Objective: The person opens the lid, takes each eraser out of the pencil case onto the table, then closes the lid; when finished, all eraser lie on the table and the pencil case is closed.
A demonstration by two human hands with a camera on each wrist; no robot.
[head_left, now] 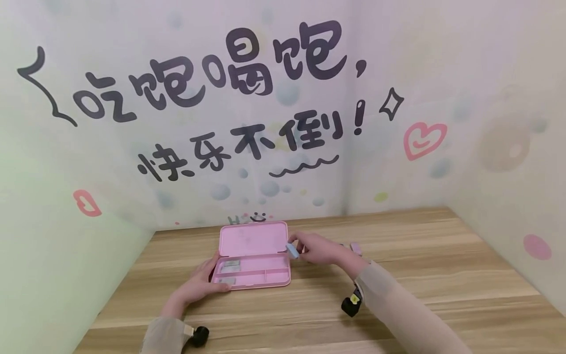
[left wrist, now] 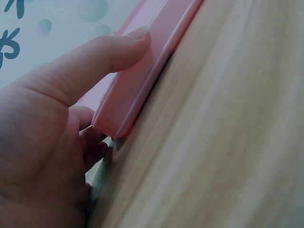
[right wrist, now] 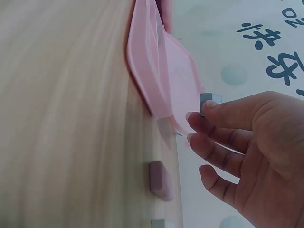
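Note:
A pink pencil case (head_left: 277,279) lies on the table with its lid (head_left: 254,238) raised at the back. My left hand (head_left: 199,284) grips its left end, the thumb along the front wall and the fingers curled round the side, as the left wrist view shows. Pale erasers (head_left: 231,266) lie in the left part of the case, in the back and front compartments. At the right side of the case, my right hand (head_left: 316,248) pinches a light-blue eraser (head_left: 292,250) between thumb and forefinger. In the right wrist view this eraser (right wrist: 205,102) is above the tabletop, its other fingers loosely bent.
To the right of the case a pinkish block (right wrist: 161,180) lies on the wooden table (head_left: 283,324), partly behind my right wrist in the head view. A greyish block (right wrist: 163,223) is nearby. Behind the table stands a printed wall (head_left: 265,167) with large lettering.

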